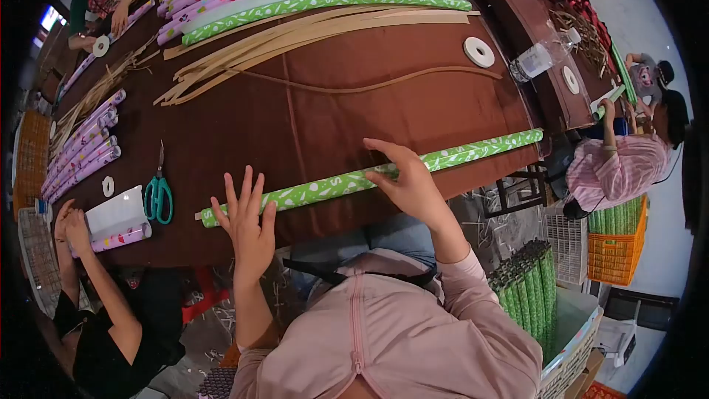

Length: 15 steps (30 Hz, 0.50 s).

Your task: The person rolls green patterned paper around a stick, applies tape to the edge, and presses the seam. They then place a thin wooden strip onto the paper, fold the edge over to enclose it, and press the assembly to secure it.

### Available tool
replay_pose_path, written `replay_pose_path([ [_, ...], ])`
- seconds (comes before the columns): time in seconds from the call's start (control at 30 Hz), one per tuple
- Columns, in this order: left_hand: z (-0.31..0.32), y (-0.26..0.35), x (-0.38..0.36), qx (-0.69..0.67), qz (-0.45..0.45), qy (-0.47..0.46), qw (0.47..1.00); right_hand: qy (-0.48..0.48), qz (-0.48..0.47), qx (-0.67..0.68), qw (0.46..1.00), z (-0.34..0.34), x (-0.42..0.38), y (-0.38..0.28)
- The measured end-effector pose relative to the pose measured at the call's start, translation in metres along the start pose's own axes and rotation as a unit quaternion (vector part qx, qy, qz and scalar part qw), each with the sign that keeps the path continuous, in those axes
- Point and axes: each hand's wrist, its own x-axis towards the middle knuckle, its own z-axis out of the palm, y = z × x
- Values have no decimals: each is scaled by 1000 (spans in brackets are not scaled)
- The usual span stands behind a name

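A long roll of green patterned wrap (317, 189) lies slantwise along the near edge of the brown-covered table (251, 125). My left hand (246, 225) is over the roll near its left end, palm down with fingers spread. Right of the roll's middle, my right hand (406, 177) rests on or just above it, thumb and fingers apart. Whether either palm presses on the roll cannot be told. Teal-handled scissors (159, 196) lie on the table to the left of my left hand.
Brown strips (295, 37) and purple and green rolls (325, 4) lie across the far side. A tape roll (478, 52) and a plastic bottle (538, 59) are at the right. At the left, a co-worker's hands (74, 225) touch a purple sheet (122, 233).
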Motion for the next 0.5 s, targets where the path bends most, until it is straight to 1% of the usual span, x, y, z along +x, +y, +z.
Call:
replay_pose_path([
  [0.07,-2,3,1,0,-3,-4,1000,23,-61,-91,994,1,-2,0],
  [0.2,-3,4,1,-6,-9,-11,1000,5,-70,-99,993,-4,-3,8],
  [0.27,-3,4,1,-6,-10,-13,1000,-73,-100,-122,985,-17,-4,2],
  [0.3,-4,5,1,-5,-12,-15,1000,-72,-100,-123,985,-24,-7,2],
  [0.37,-4,4,1,1,-9,-16,1000,-111,-107,-183,971,-40,-14,2],
  [0.43,-3,3,1,6,-7,-19,1000,-109,-94,-163,976,-51,-21,1],
  [0.5,-2,2,1,17,-5,-15,1000,-59,-96,-139,984,-55,-29,5],
])
